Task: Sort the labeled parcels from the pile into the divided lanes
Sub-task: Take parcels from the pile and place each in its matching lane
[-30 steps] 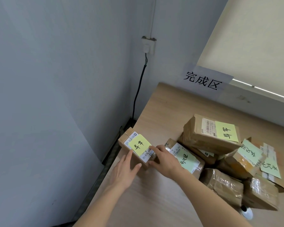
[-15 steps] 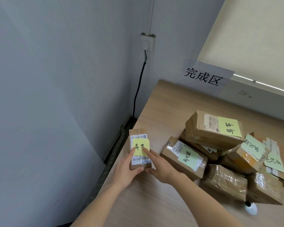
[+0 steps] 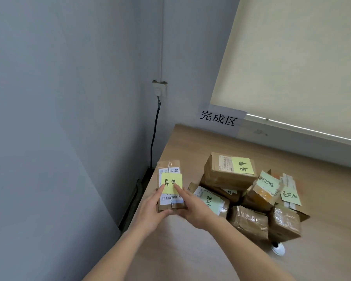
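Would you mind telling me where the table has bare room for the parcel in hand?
Bare wood lies between the sign and the pile, along the table's back edge, and in front, right of the right hand. The pile's right side is crowded.

Seven cardboard parcels: one [image 3: 170,185] at centre left, six piled [image 3: 249,199] at centre right. Five sticky notes [image 3: 242,165] show. One paper sign [image 3: 219,118], one wall socket [image 3: 159,89], two hands [image 3: 150,209].
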The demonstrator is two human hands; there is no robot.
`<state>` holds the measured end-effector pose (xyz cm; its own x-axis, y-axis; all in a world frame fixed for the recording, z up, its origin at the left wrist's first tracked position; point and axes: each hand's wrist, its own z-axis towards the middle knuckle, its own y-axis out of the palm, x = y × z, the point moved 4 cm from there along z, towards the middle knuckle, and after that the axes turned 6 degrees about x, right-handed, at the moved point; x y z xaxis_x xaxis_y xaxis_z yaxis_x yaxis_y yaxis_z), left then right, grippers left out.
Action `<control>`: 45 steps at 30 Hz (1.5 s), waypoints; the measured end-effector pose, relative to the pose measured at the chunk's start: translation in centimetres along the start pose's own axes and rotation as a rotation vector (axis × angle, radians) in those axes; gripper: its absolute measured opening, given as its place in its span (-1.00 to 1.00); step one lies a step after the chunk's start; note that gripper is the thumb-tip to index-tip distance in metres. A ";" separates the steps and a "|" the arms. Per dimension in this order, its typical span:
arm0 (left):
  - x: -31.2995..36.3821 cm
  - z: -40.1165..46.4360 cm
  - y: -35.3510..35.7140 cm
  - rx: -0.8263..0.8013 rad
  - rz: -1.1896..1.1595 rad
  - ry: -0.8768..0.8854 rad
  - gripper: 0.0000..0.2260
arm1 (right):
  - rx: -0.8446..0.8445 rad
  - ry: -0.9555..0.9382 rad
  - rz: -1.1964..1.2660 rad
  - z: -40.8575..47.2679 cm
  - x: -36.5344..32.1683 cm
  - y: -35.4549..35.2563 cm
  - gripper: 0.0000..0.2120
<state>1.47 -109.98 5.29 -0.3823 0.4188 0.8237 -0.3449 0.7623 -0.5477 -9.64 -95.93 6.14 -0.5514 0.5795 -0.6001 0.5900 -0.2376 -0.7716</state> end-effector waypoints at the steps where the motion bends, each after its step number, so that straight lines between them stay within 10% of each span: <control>1: 2.1 -0.3 -0.5 0.002 0.009 0.029 -0.20 | 0.033 0.003 0.002 -0.9 -0.6 -1.8 -0.19; 17: 41.4 -23.1 13.5 -0.137 0.051 0.746 -0.23 | 0.545 0.269 -0.010 -44.7 1.5 -29.4 -0.19; 31: 56.0 -63.6 41.8 -0.761 -0.129 1.003 -0.22 | 0.826 0.837 -0.055 -99.3 7.3 -25.3 -0.18; 45: 62.9 -80.0 53.6 -0.987 -0.123 1.173 -0.34 | 0.902 1.066 -0.069 -119.1 13.4 -24.3 -0.16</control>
<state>27.48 -3.31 39.45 0.6368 0.1104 0.7631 0.5454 0.6350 -0.5470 38.82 10.47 41.93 0.3854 0.8202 -0.4227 -0.2224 -0.3621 -0.9052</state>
